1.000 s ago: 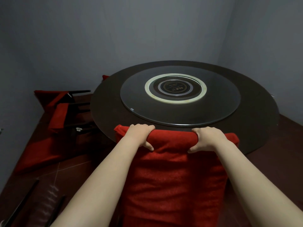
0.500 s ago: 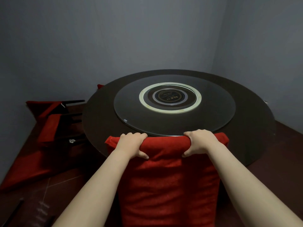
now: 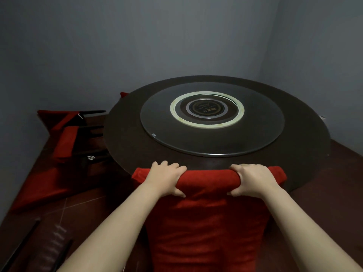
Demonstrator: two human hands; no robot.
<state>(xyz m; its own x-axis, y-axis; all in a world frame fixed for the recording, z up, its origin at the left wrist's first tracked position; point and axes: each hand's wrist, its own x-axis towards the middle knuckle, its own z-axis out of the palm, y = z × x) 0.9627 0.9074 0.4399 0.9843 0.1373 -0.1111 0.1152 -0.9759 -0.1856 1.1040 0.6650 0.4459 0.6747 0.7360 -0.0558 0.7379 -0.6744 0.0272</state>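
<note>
A chair with a red fabric cover (image 3: 206, 228) stands in front of me, its back top against the near edge of a round dark table (image 3: 125, 142). My left hand (image 3: 166, 178) grips the top of the chair back on the left, fingers over the far side and thumb on the near side. My right hand (image 3: 250, 179) grips the same top edge on the right in the same way. The chair's seat and legs are hidden below the view.
A round glass turntable (image 3: 255, 138) with a pale ring lies on the table. Red-covered chairs (image 3: 64, 142) lie tipped on the brown tiled floor at the left. Dark rods (image 3: 21, 246) lie at the lower left. Grey walls meet in a corner behind the table.
The chair back, with both hands on it, has come closer to the table edge and the view has shifted a little. The grip of both hands is unchanged.
</note>
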